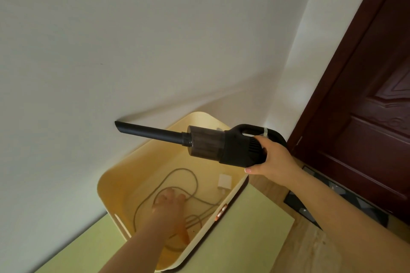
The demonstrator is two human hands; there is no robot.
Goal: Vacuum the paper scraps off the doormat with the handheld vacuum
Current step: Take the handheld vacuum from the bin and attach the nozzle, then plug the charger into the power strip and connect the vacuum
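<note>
Left hand (169, 205) is down inside the yellow bin (111, 186), palm down, fingers spread flat on the bin floor, resting on the coiled cable (190, 186); not curled round anything I can see. Bin sits on a light green surface (250, 224), pushed against the white wall (111, 40) on its far-left side. White charger block (224, 180) lies in the bin toward its right wall, cable plugged into it.

Handheld vacuum (224, 145), black, held in the air above the bin's far-right corner, roughly level, long crevice nozzle (150, 132) pointing left with its tip just beside the wall. Right hand (274, 157) grips the rear of the vacuum body, thumb under it, fingers wrapped round the back below the loop handle.

Doormat (332, 204), dark patterned, lies on the wood floor (310, 248) at right, against the foot of the dark brown door (372, 95). Only a strip of it is visible past the right forearm; can't tell any paper scraps on it.
</note>
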